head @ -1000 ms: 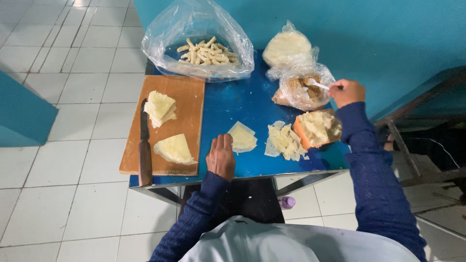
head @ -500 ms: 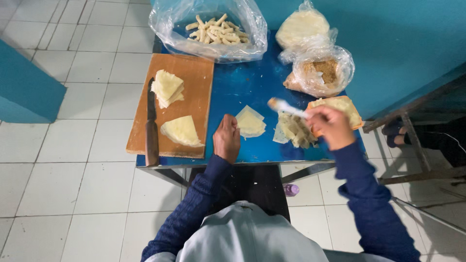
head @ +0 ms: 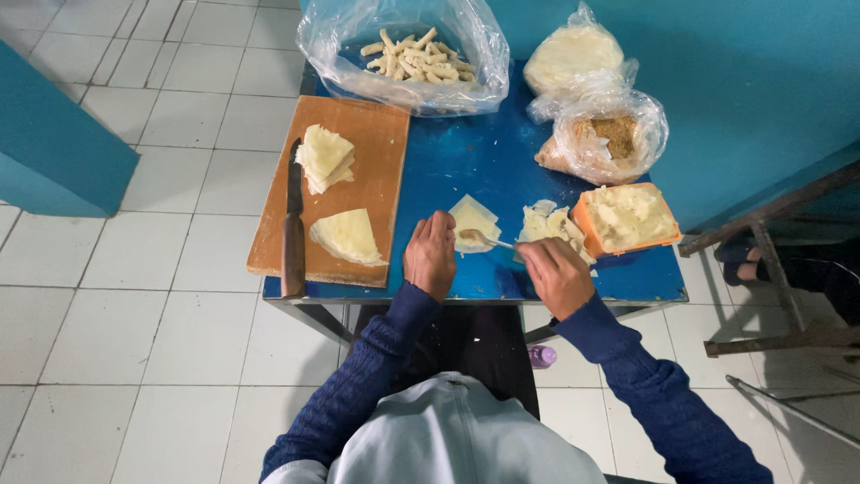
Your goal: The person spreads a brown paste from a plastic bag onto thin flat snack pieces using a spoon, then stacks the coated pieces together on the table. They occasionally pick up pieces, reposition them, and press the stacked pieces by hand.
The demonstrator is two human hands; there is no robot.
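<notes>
My right hand (head: 555, 274) grips a metal spoon (head: 486, 238) whose bowl rests on a pale triangular wrapper (head: 472, 218) lying on the blue table (head: 466, 161). My left hand (head: 430, 254) lies flat on the table, its fingers holding down the left edge of that wrapper. A loose pile of torn wrappers (head: 546, 224) sits just right of the spoon. Beyond it stands an orange tub of pale mashed filling (head: 625, 216).
A wooden cutting board (head: 376, 143) at left carries two stacks of triangular wrappers (head: 324, 158) (head: 347, 235) and a knife (head: 293, 224). At the back are a clear bag of rolled sticks (head: 412, 54), a bagged pale round mass (head: 569, 54) and a bag of brown crumbs (head: 609, 136). Tiled floor surrounds the table.
My right hand came back from the crumb bag at the far right, past the orange tub, and brought the spoon down to the wrapper under my left hand.
</notes>
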